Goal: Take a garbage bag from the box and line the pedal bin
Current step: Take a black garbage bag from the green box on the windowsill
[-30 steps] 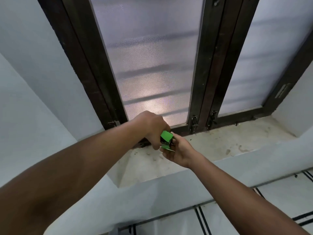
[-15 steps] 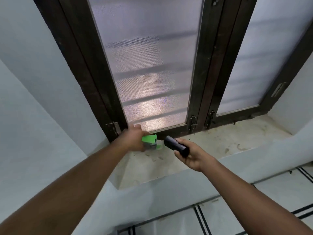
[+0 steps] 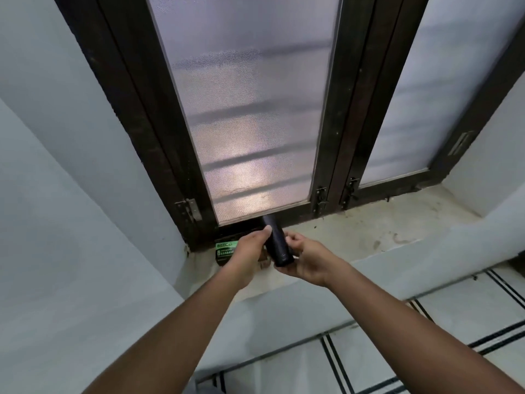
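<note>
A black roll of garbage bags (image 3: 277,241) is held over the window sill (image 3: 355,237). My right hand (image 3: 305,258) grips its lower end from the right and below. My left hand (image 3: 250,250) meets the roll from the left, thumb pressed on its side, fingers curled round it. The green and black garbage bag box (image 3: 224,249) lies on the sill at the left corner, partly hidden behind my left hand. The pedal bin is out of view.
A dark-framed window with frosted mesh panes (image 3: 250,109) rises behind the sill. White walls flank the recess at the left (image 3: 71,194) and right. White floor tiles with black lines (image 3: 426,351) lie below the ledge.
The left hand put the box down on the sill and came over to the roll. The right hand drew the black roll out of the box and raised it.
</note>
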`<action>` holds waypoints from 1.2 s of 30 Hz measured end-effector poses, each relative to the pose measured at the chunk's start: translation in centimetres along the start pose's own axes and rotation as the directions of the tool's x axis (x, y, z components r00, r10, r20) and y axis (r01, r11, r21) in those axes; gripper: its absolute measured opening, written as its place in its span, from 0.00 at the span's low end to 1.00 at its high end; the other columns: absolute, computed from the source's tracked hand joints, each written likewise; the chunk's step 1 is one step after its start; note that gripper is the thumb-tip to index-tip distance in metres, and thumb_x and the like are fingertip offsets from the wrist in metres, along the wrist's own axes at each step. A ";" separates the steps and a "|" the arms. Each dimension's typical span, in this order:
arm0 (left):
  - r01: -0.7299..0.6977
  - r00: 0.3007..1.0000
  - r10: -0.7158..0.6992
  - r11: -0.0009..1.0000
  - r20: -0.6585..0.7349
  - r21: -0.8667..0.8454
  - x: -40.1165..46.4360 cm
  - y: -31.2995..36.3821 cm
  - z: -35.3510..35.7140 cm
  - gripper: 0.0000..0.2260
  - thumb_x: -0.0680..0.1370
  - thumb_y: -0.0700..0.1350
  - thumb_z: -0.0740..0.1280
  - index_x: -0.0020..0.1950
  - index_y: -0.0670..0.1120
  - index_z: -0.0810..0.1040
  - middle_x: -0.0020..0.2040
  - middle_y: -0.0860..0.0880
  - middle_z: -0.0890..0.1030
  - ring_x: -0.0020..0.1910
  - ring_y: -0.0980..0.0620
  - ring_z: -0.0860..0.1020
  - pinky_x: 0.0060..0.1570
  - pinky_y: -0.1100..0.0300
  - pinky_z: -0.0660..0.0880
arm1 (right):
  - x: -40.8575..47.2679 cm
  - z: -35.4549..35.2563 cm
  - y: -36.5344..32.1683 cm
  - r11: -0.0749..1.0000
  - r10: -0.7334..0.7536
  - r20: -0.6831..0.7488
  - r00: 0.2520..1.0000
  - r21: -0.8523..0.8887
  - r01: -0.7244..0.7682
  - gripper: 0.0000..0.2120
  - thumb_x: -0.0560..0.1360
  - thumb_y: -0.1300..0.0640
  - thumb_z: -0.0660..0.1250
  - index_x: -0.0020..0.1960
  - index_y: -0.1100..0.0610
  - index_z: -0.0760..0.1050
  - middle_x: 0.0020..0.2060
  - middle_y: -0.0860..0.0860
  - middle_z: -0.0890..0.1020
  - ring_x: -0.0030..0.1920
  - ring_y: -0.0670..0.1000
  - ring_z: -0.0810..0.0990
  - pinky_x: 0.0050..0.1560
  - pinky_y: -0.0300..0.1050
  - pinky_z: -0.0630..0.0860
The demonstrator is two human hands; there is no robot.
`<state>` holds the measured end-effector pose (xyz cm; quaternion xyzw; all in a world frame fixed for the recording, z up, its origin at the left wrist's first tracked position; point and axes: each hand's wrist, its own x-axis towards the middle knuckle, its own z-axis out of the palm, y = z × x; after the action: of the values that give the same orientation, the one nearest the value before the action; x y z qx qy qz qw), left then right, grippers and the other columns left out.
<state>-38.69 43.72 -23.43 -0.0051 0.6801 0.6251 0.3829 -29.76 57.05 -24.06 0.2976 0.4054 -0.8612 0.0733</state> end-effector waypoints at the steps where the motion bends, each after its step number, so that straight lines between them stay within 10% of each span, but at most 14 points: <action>1: 0.016 1.000 -0.016 0.998 -0.010 -0.060 -0.1 0.0 0.1 0.14 0.81 0.54 0.68 0.59 0.47 0.84 0.57 0.43 0.85 0.53 0.43 0.80 0.54 0.49 0.76 | -0.1 0.2 0.0 1.000 -0.003 -0.006 1.000 -0.001 0.003 0.13 0.85 0.56 0.58 0.67 0.55 0.75 0.65 0.63 0.77 0.60 0.64 0.79 0.52 0.55 0.82; 5: 0.084 0.996 -0.088 0.980 -0.013 -0.182 0.0 0.0 0.1 0.16 0.81 0.53 0.66 0.62 0.43 0.82 0.58 0.40 0.85 0.60 0.40 0.82 0.69 0.43 0.74 | -0.7 0.7 -0.2 0.999 0.033 -0.018 0.999 -0.025 -0.033 0.08 0.81 0.56 0.68 0.59 0.55 0.80 0.59 0.60 0.81 0.54 0.58 0.80 0.46 0.47 0.81; 10: 0.146 0.989 -0.133 0.952 0.064 -0.269 -0.8 -0.1 0.9 0.18 0.81 0.55 0.66 0.63 0.44 0.81 0.56 0.42 0.85 0.53 0.44 0.82 0.50 0.52 0.76 | -1.4 2.0 -0.2 0.985 -0.084 -0.118 0.989 -0.160 0.065 0.12 0.76 0.60 0.73 0.60 0.60 0.82 0.51 0.57 0.86 0.50 0.51 0.82 0.49 0.40 0.77; 22: 0.154 0.974 -0.064 0.892 0.219 -0.425 -1.5 -0.5 -0.9 0.20 0.76 0.44 0.69 0.66 0.38 0.76 0.48 0.39 0.83 0.44 0.43 0.82 0.44 0.54 0.80 | -2.4 1.7 -1.0 0.956 -0.223 -0.121 0.967 -0.223 0.193 0.10 0.80 0.67 0.66 0.61 0.67 0.76 0.53 0.61 0.83 0.54 0.59 0.83 0.49 0.47 0.83; 27: 0.133 0.970 -0.064 0.947 0.235 -0.292 -1.3 -0.4 -1.1 0.19 0.72 0.40 0.68 0.62 0.38 0.78 0.55 0.37 0.80 0.56 0.38 0.78 0.56 0.45 0.78 | -2.3 0.8 -1.3 0.915 -0.254 -0.142 0.957 -0.356 0.190 0.15 0.79 0.71 0.65 0.62 0.59 0.79 0.56 0.59 0.84 0.58 0.61 0.82 0.53 0.51 0.83; 32: 0.011 0.992 0.010 0.985 0.126 -0.170 -1.5 0.0 -0.5 0.18 0.74 0.32 0.67 0.51 0.55 0.84 0.52 0.44 0.81 0.52 0.44 0.73 0.42 0.52 0.70 | -2.7 0.9 -2.0 0.839 -0.311 -0.177 0.934 -0.512 0.183 0.13 0.77 0.70 0.64 0.50 0.57 0.84 0.49 0.57 0.86 0.55 0.58 0.83 0.54 0.50 0.81; 36: 0.017 0.988 0.015 0.979 0.156 -0.205 -1.9 0.5 0.0 0.25 0.76 0.26 0.64 0.63 0.53 0.77 0.57 0.40 0.82 0.47 0.43 0.80 0.40 0.52 0.75 | -2.6 0.8 -1.7 0.704 -0.454 -0.271 0.849 -0.693 0.155 0.11 0.73 0.65 0.71 0.39 0.51 0.86 0.41 0.51 0.88 0.42 0.51 0.82 0.42 0.45 0.78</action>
<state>-37.56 42.92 -21.97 0.0043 0.5795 0.6904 0.4330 -28.65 57.28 -21.05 0.3590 0.7276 -0.5809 -0.0651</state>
